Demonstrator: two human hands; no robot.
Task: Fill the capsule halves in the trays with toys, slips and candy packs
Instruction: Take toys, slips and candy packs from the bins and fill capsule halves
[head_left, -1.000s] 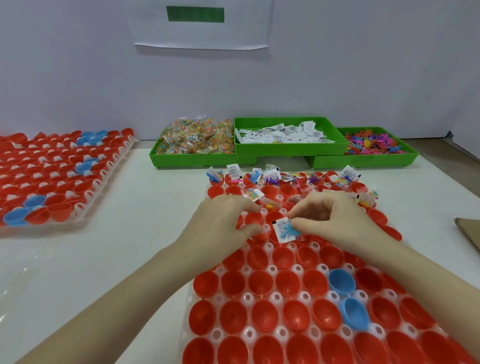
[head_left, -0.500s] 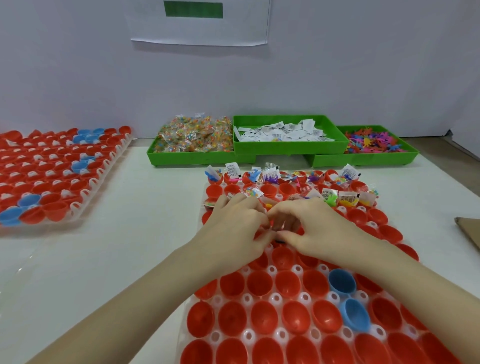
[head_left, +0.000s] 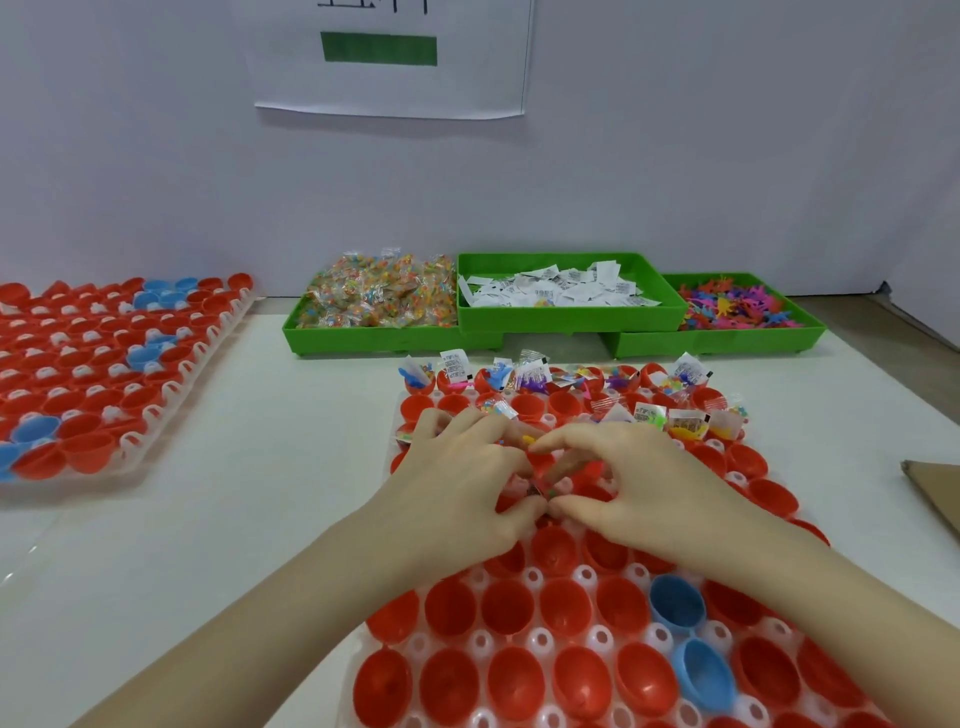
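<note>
Red capsule halves (head_left: 506, 608) under both hands (fingers (head_left: 566, 504) seemingly pinching something).

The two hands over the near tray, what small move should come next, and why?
Probably press the small items down into the red capsule half under the fingertips, then let go. Both the left hand and right hand pinch small pieces together right above it; the far row already holds fillings, while the nearer halves sit empty.
</note>
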